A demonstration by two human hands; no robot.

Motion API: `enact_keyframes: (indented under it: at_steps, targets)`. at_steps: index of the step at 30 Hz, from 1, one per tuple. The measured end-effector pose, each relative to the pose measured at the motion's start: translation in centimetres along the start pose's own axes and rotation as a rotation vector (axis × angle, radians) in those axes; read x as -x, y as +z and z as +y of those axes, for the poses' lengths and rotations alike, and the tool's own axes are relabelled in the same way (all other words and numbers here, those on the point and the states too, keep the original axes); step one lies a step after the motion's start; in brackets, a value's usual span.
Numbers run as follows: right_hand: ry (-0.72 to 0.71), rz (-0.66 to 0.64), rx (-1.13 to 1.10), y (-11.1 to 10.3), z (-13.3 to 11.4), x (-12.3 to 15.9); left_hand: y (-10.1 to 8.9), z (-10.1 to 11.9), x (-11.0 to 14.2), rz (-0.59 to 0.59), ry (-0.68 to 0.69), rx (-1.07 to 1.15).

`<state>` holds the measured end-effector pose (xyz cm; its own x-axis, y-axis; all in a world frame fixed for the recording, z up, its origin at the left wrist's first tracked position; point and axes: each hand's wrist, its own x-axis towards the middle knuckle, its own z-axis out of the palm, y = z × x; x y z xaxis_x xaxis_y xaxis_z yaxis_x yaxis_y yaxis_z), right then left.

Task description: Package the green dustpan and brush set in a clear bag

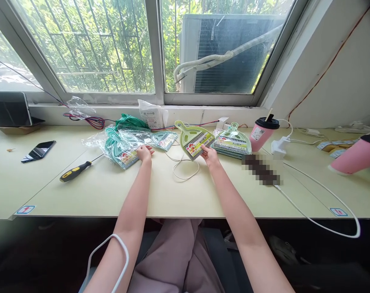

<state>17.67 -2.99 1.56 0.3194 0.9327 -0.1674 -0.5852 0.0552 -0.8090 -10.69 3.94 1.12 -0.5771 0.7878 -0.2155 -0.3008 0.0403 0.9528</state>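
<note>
A small light-green dustpan (187, 136) with a printed label and a row of grey bristles is in my right hand (209, 154), gripped by its lower right corner and tilted. My left hand (145, 152) has its fingers curled at the right edge of a pile of teal dustpans (114, 140) in clear plastic wrap; what it pinches, if anything, is hidden. Another labelled dustpan (166, 140) lies beyond that hand. Right of the held one, a stack of green dustpans (233, 142) rests on the table (185, 199).
A yellow-black screwdriver (76, 171) and a phone (38, 151) lie left. A thin white cord (186, 178) loops mid-table. A pink cup (264, 134), charger (279, 147), white cable (319, 230) and pink tumbler (355, 154) are right. Green plastic (131, 123) sits by the window.
</note>
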Motion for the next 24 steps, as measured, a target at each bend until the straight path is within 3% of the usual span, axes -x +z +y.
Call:
enact_keyframes:
  at_steps: [2, 7, 14, 19, 23, 24]
  targets:
    - [0.006, 0.012, 0.004, 0.0, 0.0, 0.0, 0.1, -0.1, -0.1, 0.015, 0.012, 0.004]
    - [0.006, 0.032, 0.005, -0.2, 0.0, -0.1, 0.0, -0.1, -0.6, -0.077, -0.140, 0.095]
    - [0.017, 0.033, 0.009, -0.4, 0.2, -0.4, 0.2, 0.1, -0.4, -0.049, -0.042, 0.074]
    - [-0.003, 0.024, -0.033, -0.1, -0.4, -0.4, 1.3, 2.0, 1.8, -0.320, 0.185, 0.068]
    - [-0.011, 0.067, -0.079, -0.2, -0.9, -0.6, 0.8, 3.9, 3.5, -0.673, 0.206, 0.169]
    - [-0.015, 0.079, -0.084, -0.3, -0.9, -0.7, 0.4, 4.2, 3.6, -0.702, 0.204, 0.165]
